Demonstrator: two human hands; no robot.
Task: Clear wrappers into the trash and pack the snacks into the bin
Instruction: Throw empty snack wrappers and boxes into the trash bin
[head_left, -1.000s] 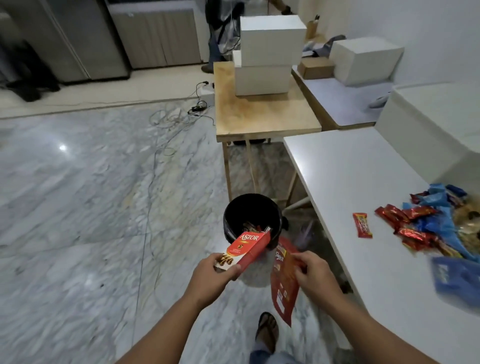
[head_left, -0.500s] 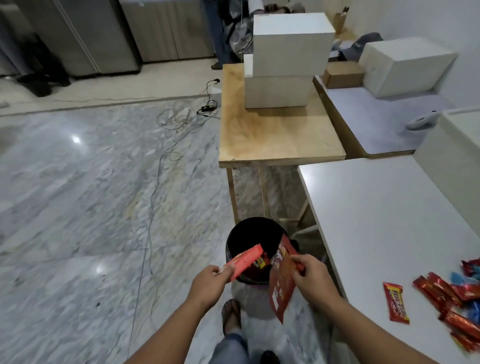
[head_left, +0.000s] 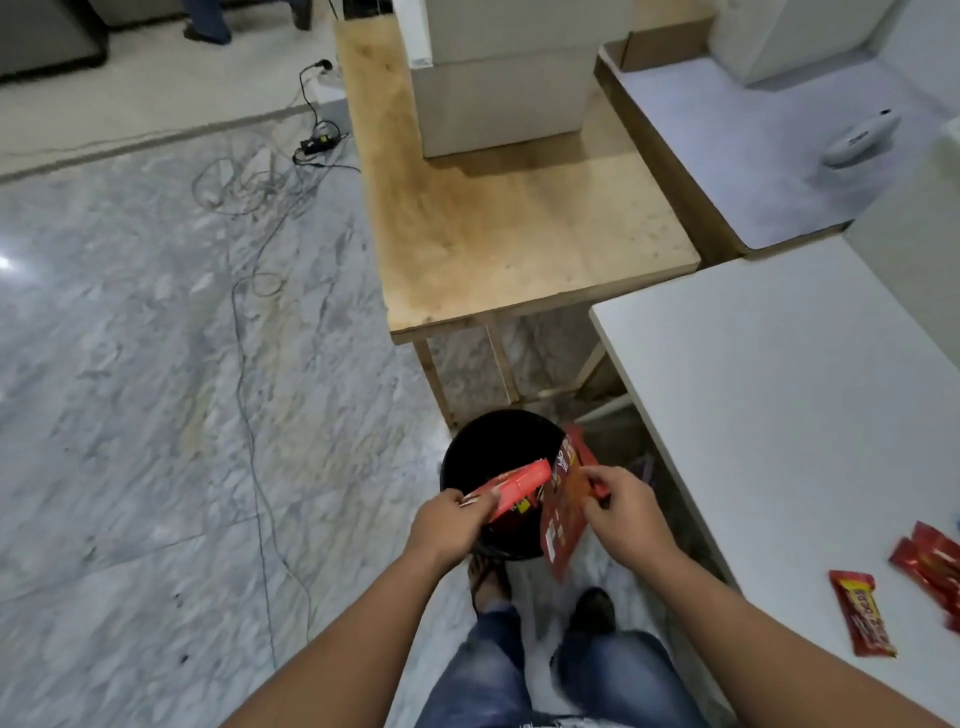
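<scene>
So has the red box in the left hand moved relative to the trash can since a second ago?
Yes. The red box has tipped flatter and now lies over the black trash can, gripped by the left hand.

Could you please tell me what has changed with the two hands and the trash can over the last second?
The left hand has tipped the red box from face-up to edge-on over the black trash can. The right hand brought the red pouch against the can's rim. Neither item has been let go; the can stayed put.
</scene>
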